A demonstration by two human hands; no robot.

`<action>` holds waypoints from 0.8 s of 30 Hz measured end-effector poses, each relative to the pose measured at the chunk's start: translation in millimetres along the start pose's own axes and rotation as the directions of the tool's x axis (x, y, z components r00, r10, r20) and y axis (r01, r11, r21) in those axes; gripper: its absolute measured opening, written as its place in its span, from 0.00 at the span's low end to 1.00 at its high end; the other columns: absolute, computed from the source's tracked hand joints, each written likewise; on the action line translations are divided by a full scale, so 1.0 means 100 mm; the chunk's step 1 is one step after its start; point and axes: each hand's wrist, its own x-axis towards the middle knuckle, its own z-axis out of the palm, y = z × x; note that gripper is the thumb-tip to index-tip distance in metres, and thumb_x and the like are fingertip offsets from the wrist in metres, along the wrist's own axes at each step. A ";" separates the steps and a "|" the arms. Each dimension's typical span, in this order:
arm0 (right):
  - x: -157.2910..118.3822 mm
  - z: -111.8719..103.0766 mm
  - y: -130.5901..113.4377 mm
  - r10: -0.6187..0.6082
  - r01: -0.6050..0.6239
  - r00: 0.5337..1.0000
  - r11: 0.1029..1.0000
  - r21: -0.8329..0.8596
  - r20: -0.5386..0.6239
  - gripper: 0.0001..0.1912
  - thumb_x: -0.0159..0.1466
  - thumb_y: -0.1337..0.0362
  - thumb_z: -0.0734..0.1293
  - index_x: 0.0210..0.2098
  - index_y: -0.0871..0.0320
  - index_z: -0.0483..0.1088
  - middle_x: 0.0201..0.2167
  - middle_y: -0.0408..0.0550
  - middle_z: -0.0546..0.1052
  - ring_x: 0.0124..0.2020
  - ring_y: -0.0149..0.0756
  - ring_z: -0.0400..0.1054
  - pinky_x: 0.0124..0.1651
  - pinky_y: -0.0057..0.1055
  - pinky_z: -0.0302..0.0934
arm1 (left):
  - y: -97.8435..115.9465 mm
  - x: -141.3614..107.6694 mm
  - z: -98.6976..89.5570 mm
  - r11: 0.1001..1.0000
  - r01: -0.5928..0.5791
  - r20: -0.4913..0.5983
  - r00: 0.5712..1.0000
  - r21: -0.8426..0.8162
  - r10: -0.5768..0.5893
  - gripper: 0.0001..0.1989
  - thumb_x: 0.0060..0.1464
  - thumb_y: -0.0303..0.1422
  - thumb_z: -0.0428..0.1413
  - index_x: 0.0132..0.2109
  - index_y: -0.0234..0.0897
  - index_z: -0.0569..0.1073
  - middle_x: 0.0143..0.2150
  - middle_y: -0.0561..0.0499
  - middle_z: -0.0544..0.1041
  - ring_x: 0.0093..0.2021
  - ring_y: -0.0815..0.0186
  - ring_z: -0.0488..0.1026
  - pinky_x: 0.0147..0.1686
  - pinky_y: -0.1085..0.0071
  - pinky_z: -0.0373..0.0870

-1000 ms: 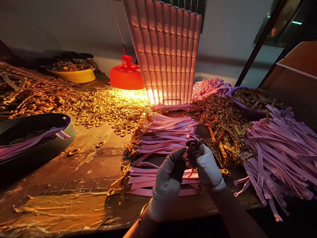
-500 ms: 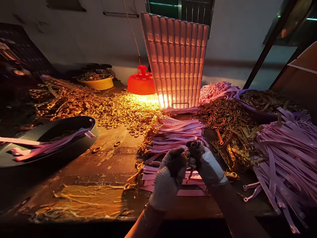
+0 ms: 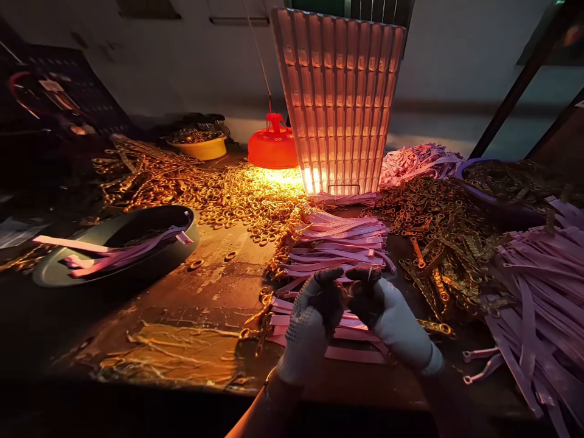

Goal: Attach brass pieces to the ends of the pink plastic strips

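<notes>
My left hand [image 3: 312, 325], in a white dotted glove with dark fingertips, is closed in front of me over the pink straps. Close beside it, my right hand [image 3: 390, 313] wears a similar glove and has its fingers pinched together. The two hands' fingertips nearly meet; what they hold is small, dark and hidden by the fingers. Beneath and beyond them lies a stack of pink straps [image 3: 335, 252], with gold-coloured metal links along its left ends. A few straps of the stack run out under both hands.
A red lamp [image 3: 274, 146] lights a heap of gold rings [image 3: 228, 194]. Behind stands a ribbed panel [image 3: 342, 103]. At left is a grey-green basin [image 3: 45, 271] holding straps. To the right lie gold metal pieces [image 3: 433, 225] and loose pink straps [image 3: 547, 292].
The view has turned a little left, so things sit further right. My fingertips have drawn slightly apart, and the small gold piece seen hanging below them no longer shows.
</notes>
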 end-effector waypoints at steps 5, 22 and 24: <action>-0.01 0.01 0.07 -0.032 0.019 0.981 0.998 -0.067 -0.191 0.16 0.61 0.58 0.72 0.47 0.57 0.73 0.31 0.41 0.70 0.29 0.29 0.59 0.32 0.26 0.59 | -0.10 -0.01 -0.01 0.999 0.017 0.002 1.000 0.036 -0.017 0.15 0.52 0.37 0.65 0.46 0.39 0.77 0.22 0.60 0.57 0.20 0.76 0.51 0.19 0.80 0.51; 0.07 -0.13 0.17 0.181 -0.117 0.930 0.971 0.208 -0.321 0.27 0.49 0.50 0.79 0.41 0.58 0.74 0.23 0.41 0.72 0.19 0.27 0.59 0.21 0.25 0.53 | -0.15 -0.03 -0.09 0.993 0.049 0.120 0.991 0.108 -0.062 0.14 0.44 0.30 0.68 0.42 0.37 0.81 0.35 0.47 0.78 0.32 0.65 0.72 0.30 0.73 0.69; 0.04 -0.11 0.21 0.114 -0.093 0.940 0.993 0.079 -0.322 0.25 0.48 0.51 0.79 0.39 0.58 0.75 0.23 0.43 0.74 0.20 0.29 0.61 0.22 0.26 0.56 | -0.13 -0.04 -0.09 0.987 0.036 0.115 0.992 0.157 -0.055 0.14 0.42 0.29 0.70 0.40 0.36 0.81 0.38 0.44 0.79 0.39 0.60 0.74 0.35 0.71 0.71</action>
